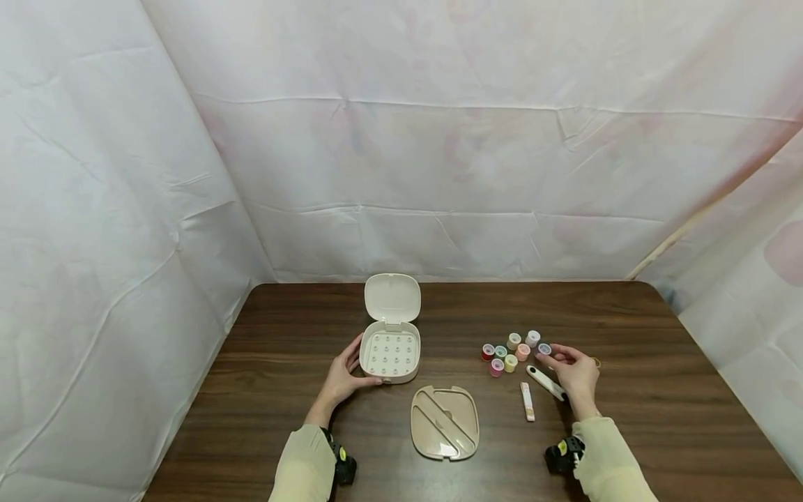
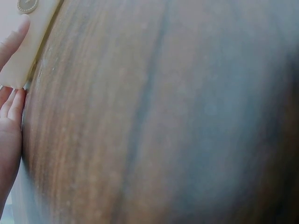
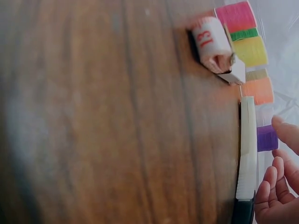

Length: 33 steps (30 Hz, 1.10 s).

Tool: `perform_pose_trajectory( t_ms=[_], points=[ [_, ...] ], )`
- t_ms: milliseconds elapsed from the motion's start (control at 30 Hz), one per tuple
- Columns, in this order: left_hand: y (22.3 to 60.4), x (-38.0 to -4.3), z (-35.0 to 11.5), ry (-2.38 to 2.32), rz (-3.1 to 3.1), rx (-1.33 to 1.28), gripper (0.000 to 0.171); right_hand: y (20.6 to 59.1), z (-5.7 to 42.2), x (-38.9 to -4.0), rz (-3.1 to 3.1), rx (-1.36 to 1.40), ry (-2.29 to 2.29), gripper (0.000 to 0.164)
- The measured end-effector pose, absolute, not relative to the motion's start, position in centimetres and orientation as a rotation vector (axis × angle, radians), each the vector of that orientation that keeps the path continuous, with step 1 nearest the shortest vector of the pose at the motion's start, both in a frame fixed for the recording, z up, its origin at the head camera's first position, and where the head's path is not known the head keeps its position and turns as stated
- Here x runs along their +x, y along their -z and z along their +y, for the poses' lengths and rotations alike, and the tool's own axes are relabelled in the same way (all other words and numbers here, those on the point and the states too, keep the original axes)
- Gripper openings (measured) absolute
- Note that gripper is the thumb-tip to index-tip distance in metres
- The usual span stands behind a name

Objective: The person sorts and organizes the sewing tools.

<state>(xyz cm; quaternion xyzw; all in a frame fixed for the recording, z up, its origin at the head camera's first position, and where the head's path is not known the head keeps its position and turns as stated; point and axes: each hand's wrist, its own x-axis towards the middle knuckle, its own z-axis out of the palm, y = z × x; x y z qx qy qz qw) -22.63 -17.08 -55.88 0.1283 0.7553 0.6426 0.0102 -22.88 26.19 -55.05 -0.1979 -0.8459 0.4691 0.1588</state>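
An open cream sewing box (image 1: 390,352) with rows of small pegs inside stands at the middle, its lid (image 1: 392,298) tipped back. My left hand (image 1: 345,376) holds its left side, the thumb on the front near the round clasp (image 2: 28,5). On the right, my right hand (image 1: 576,376) pinches a purple thread spool (image 3: 267,138) between thumb and forefinger, at the edge of a cluster of spools. That cluster includes a white spool (image 1: 532,338), an orange spool (image 3: 258,91), a yellow spool (image 3: 251,50) and a pink spool (image 1: 496,367).
A beige divided tray (image 1: 433,446) lies in front of the box. Near the right hand are a white-and-black slim tool (image 1: 544,382) and a rolled measuring tape (image 1: 528,402). Something thin and yellow (image 1: 597,362) shows behind that hand. White cloth (image 1: 401,174) hangs behind the brown table (image 1: 282,335).
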Motion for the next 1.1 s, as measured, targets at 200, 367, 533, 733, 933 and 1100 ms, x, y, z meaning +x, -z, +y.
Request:
perform_pose_trajectory(
  t_ms=[200, 367, 533, 733, 933, 1100],
  points=[
    [56.02, -22.61, -17.05, -2.002, 2.366, 0.418, 0.097, 55.10, 26.11, -22.76, -2.420, -0.559, -1.323, 0.035],
    [56.20, -22.63, -17.10, -2.006, 2.368, 0.423, 0.097, 55.31, 26.23, -22.76, -2.437, -0.558, -1.309, 0.035],
    [56.16, -22.62, -17.10, -2.006, 2.369, 0.425, 0.097, 55.70, 26.48, -22.94, -2.445, -0.555, -1.321, 0.035],
    [56.15, -22.66, -17.07, -1.996, 2.380, 0.427, 0.098, 55.81, 26.56, -23.10, -2.422, -0.535, -1.281, 0.031],
    [56.14, -22.64, -17.15, -1.995, 2.367, 0.435, 0.098, 55.70, 26.55, -23.02, -2.393, -0.533, -1.263, 0.029],
    [56.14, -22.65, -17.16, -2.004, 2.358, 0.442, 0.097, 55.46, 26.53, -22.67, -2.393, -0.535, -1.255, 0.030]
  ],
)
